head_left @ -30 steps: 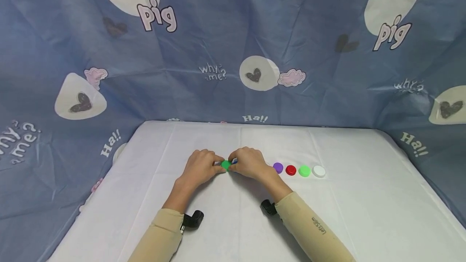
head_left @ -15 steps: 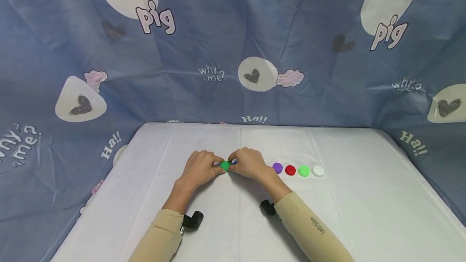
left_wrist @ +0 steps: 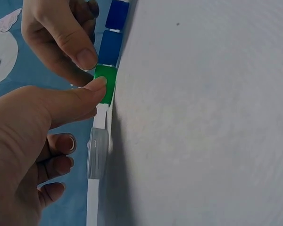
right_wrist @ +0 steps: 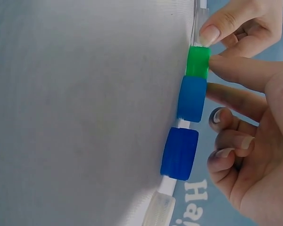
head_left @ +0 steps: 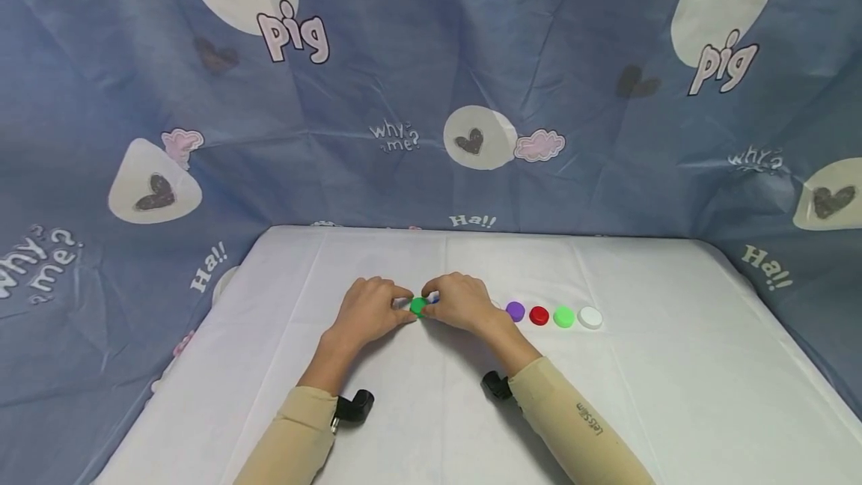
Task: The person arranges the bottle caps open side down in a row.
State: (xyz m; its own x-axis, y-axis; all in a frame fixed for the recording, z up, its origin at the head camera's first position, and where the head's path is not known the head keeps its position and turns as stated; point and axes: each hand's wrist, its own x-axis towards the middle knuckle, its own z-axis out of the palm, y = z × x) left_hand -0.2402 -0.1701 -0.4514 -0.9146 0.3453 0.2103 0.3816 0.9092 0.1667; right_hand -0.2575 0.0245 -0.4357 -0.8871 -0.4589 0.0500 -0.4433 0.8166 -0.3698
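Note:
A green bottle cap (head_left: pixel 418 307) lies on the white-covered table between both hands. My left hand (head_left: pixel 369 309) grips its left side, and in the left wrist view the thumb (left_wrist: pixel 96 84) presses on its near face. From the other side my right hand (head_left: pixel 461 302) holds the same cap with thumb and index finger. Two blue caps stand right beside it in the right wrist view, a lighter blue cap (right_wrist: pixel 193 99) and a darker blue cap (right_wrist: pixel 179 153). The head view shows them mostly hidden by my right hand. A clear cap (left_wrist: pixel 97 153) sits left of the green one.
The row continues rightward with a purple cap (head_left: pixel 515 311), a red cap (head_left: pixel 539 316), a light green cap (head_left: pixel 564 316) and a white cap (head_left: pixel 590 317). Another clear cap (right_wrist: pixel 159 209) shows past the blues. A blue printed curtain (head_left: pixel 377 185) hangs behind the table.
Both hands stay at the green cap with hardly any movement. The head view shifts slightly; the other caps keep their places in the row.

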